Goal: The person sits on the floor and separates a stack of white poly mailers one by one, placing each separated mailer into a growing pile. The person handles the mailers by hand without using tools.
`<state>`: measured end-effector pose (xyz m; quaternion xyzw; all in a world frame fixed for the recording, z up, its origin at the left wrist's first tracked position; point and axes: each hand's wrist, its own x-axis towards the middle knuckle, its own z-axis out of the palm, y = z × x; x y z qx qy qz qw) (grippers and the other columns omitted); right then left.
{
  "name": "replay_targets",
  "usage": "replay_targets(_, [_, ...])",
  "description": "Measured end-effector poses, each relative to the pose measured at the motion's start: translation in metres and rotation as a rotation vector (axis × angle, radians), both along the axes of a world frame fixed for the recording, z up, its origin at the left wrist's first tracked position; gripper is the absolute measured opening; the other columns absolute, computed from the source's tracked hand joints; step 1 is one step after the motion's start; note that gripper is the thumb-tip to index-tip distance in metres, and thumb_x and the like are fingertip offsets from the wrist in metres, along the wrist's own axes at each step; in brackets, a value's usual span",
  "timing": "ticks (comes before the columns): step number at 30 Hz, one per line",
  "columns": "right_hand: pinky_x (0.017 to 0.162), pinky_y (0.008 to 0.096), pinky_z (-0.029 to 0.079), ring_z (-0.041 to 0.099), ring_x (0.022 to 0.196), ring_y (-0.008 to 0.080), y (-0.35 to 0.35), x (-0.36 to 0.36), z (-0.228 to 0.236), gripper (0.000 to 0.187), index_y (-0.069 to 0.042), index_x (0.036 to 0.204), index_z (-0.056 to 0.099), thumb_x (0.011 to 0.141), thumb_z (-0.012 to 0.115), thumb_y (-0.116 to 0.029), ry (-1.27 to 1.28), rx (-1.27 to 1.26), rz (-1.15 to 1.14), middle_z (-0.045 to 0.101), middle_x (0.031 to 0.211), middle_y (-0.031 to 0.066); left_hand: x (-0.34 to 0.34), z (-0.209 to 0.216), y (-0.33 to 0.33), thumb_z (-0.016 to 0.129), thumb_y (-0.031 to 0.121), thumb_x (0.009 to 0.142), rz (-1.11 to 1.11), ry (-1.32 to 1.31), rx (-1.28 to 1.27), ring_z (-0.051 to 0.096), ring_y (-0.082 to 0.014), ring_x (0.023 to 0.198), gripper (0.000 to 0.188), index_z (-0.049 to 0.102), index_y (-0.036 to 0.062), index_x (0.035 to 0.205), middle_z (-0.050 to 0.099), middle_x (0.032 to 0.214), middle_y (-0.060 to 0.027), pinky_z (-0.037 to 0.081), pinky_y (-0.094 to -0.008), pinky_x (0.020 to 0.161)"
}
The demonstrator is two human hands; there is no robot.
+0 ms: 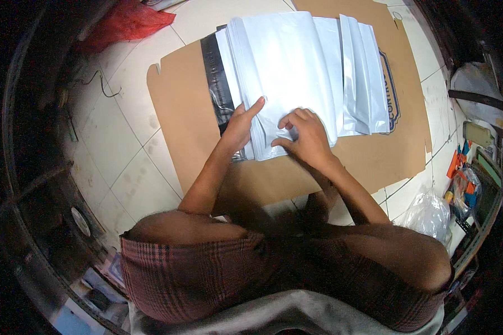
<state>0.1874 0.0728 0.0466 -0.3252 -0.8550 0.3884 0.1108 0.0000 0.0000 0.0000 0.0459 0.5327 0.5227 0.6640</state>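
Note:
A stack of glossy white plastic mailing bags [285,56] lies on a flat brown cardboard sheet [179,111], with its layered edges showing at the left. My left hand [239,128] grips the stack's lower left edge, thumb over the top and the other fingers partly hidden at the side. Over the stack's near part is my right hand [308,137], its fingers curved and the thumb spread away from them, nothing visible between. Beneath the stack on the left, a black strip [217,78] sticks out. More white bags [363,78], folded and overlapping, lie at the right.
The cardboard rests on a white tiled floor [134,178]. A red plastic bag [131,25] lies at the far left. On the right are a clear plastic bag [429,215] and orange-handled items [457,163] beside a rack. My bent legs frame the near side.

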Motion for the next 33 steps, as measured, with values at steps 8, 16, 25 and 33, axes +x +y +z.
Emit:
replay_targets(8, [0.078,0.0332,0.049,0.062,0.083,0.0165,0.025,0.025,-0.016,0.018,-0.006,0.08,0.066,0.084,0.076,-0.02,0.296,-0.444,-0.31,0.063,0.079,0.0039,-0.001,-0.015,0.027,0.056,0.046,0.099,0.204,-0.227,0.15,0.054,-0.0257,0.121,0.067,0.041,-0.0053,0.139,0.054,0.133,-0.0175,0.043,-0.042,0.104])
replay_targets(16, [0.105,0.0333,0.03,0.043,0.12,0.0187,0.046,0.119,-0.034,0.026,-0.007,0.117,0.063,0.099,0.056,-0.025,0.292,-0.429,-0.401,0.053,0.125,0.0068,-0.001,-0.013,0.019,0.055,0.037,0.101,0.114,-0.106,0.041,0.059,-0.0282,0.116,0.058,0.042,-0.0071,0.136,0.057,0.129,-0.019,0.049,-0.0416,0.1])
replay_targets(25, [0.117,0.0566,0.017,0.028,0.144,0.0415,0.06,0.1,-0.031,0.044,-0.012,0.136,0.056,0.097,0.06,-0.03,-0.147,0.172,-0.474,0.037,0.152,0.0234,0.004,0.002,0.017,0.067,0.022,0.095,0.005,0.109,0.055,0.059,-0.0223,0.113,0.052,0.046,-0.0063,0.134,0.06,0.125,-0.0139,0.048,-0.0349,0.096])
replay_targets(33, [0.106,0.0504,0.035,0.042,0.129,0.0406,0.081,0.146,-0.004,0.054,-0.005,0.135,0.052,0.086,0.072,-0.017,-0.176,0.651,-0.851,0.046,0.138,0.024,0.009,-0.002,0.019,0.067,0.022,0.096,0.003,0.056,0.047,0.054,-0.0209,0.119,0.057,0.042,-0.0047,0.14,0.057,0.13,-0.0123,0.042,-0.0324,0.103])
